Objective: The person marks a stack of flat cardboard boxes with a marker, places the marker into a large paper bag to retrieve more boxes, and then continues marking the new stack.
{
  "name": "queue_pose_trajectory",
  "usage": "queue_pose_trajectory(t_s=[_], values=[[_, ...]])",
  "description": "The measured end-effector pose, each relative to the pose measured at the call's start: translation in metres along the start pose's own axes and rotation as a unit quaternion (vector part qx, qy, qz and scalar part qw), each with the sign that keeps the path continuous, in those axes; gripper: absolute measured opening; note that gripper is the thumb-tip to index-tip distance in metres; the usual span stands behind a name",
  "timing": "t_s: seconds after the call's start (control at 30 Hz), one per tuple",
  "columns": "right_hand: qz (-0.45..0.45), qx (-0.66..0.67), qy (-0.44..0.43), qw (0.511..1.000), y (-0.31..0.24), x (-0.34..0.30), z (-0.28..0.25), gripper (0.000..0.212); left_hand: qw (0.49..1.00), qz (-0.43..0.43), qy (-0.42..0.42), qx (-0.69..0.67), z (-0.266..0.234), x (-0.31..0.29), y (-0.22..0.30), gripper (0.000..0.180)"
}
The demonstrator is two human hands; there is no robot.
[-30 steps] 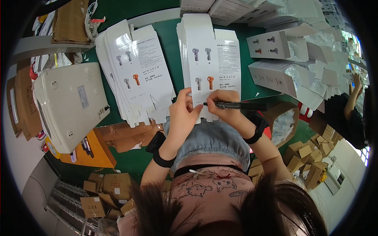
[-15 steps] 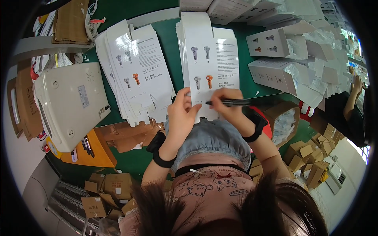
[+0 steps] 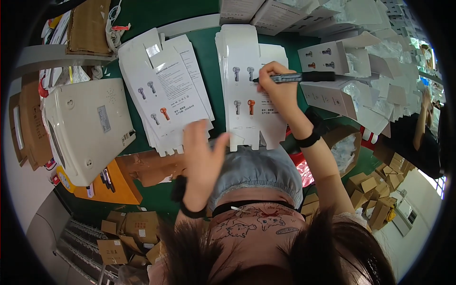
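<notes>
My right hand point(image 3: 281, 90) grips a black marker pen point(image 3: 304, 77). Its tip is at a small box below a printed handheld fan on the top flat carton of the right stack point(image 3: 244, 128). My left hand point(image 3: 202, 159), slightly blurred, is open with thumb and fingers apart. It hovers between the near edges of the two stacks and holds nothing. The left stack point(image 3: 175, 78) is made of similar white flattened cartons, fanned unevenly, with printed fans and text on the top one.
A cream-coloured machine point(image 3: 88, 128) stands at the left. Several opened white boxes with clear plastic inside point(image 3: 332, 95) crowd the right. Brown cartons point(image 3: 135, 228) lie below on the left, and an open carton of plastic point(image 3: 344, 149) stands by my right arm. Another person's arm point(image 3: 422, 121) shows far right.
My left hand has left the right stack and moved left. A printed carton now lies differently on top of the left stack. My right hand has moved farther up with the marker pen.
</notes>
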State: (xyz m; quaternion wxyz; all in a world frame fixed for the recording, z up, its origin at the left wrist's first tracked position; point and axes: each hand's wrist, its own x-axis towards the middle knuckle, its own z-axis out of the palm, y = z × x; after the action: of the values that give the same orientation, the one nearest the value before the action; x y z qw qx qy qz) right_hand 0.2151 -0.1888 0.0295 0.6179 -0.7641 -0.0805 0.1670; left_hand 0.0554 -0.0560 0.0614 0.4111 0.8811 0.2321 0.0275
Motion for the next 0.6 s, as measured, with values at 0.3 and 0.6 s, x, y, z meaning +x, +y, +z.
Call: queue_pose_trajectory(t_s=[0.3,0.6], values=[[-0.095,-0.151,0.019,0.984,0.021,0.004,0.005,0.010,0.999,-0.002,-0.038,-0.011,0.051,-0.001,-0.003,0.039],[-0.116,-0.173,0.021,0.978,0.017,0.001,0.004,0.010,0.999,-0.004,-0.034,-0.026,0.051,0.002,-0.002,0.038]])
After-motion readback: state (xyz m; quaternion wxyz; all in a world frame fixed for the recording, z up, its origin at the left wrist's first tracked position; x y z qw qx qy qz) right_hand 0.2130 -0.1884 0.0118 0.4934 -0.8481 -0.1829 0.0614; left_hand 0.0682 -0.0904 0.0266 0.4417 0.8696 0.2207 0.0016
